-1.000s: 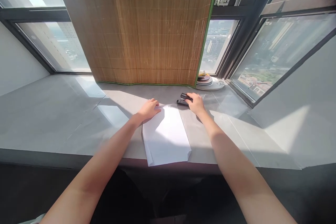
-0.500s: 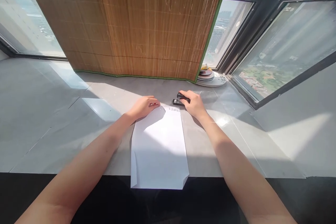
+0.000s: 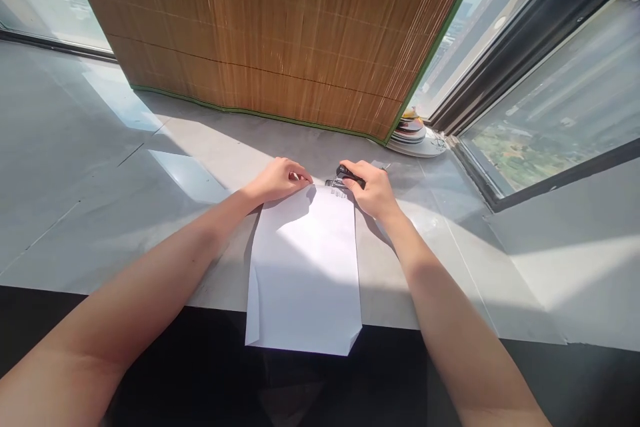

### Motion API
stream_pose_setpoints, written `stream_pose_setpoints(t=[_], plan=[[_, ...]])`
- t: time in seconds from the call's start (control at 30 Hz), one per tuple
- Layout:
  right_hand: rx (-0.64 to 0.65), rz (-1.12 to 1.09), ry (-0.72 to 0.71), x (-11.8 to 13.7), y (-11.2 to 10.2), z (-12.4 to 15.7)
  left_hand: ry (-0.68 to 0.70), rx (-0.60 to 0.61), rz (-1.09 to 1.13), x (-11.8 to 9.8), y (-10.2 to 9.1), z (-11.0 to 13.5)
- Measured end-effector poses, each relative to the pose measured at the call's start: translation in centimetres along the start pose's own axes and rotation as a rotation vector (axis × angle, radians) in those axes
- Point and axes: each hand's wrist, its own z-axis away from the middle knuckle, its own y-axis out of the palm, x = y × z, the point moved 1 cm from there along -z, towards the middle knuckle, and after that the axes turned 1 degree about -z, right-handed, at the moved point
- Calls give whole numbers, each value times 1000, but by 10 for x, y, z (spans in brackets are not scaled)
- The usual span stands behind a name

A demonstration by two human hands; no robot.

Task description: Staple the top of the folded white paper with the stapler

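Note:
A white sheet of paper (image 3: 305,267) lies on the grey counter (image 3: 150,213), its near end hanging over the front edge. My left hand (image 3: 280,178) rests on the paper's far left corner with its fingers curled down on it. My right hand (image 3: 373,188) is closed on a black stapler (image 3: 344,178) at the paper's far edge, right of my left hand. The stapler touches the top of the sheet.
A bamboo blind (image 3: 280,33) hangs down to the counter behind the paper. A stack of plates (image 3: 414,137) stands at the back right by the window frame (image 3: 500,80). A grey wall ledge (image 3: 575,247) rises on the right.
My right hand has brought the stapler left, up to the paper's far edge. The paper now hangs further over the counter's front. The view has tilted downward.

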Motion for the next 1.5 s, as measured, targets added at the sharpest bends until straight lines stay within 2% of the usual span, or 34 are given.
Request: stream_pose_setpoints(t=[0.17, 0.3, 0.63, 0.87, 1.5], plan=[[3, 4, -4, 2, -1, 1, 42, -14, 36, -3, -1, 2], [6, 3, -1, 6, -1, 1, 75, 46, 49, -2, 1, 1], [48, -40, -27, 12, 0, 2, 21, 40, 34, -9, -5, 4], [76, -35, -51, 13, 0, 3, -31, 20, 28, -5, -5, 1], [107, 31, -82, 12, 9, 3, -73, 27, 48, -5, -5, 0]])
